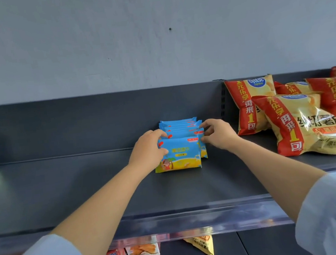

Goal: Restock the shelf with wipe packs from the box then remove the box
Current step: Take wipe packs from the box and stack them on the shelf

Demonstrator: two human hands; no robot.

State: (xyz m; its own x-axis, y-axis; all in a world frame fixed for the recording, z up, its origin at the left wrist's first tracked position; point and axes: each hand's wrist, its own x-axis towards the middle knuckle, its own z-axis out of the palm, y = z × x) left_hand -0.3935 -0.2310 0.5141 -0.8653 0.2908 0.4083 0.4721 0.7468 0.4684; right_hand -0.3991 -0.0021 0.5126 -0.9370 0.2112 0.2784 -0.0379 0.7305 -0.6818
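The wipe packs stand in a front-to-back row at the middle of the shelf. Your left hand holds the row's left side, your right hand its right side. Chip bags lie further right.

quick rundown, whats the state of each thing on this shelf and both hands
wipe packs, upright in a front-to-back row on the shelf, held from both sides
left hand, gripping the row's left side
right hand, fingers curled on the row's right side
chip bags, sealed, piled at right, apart from the packs
box, not in view
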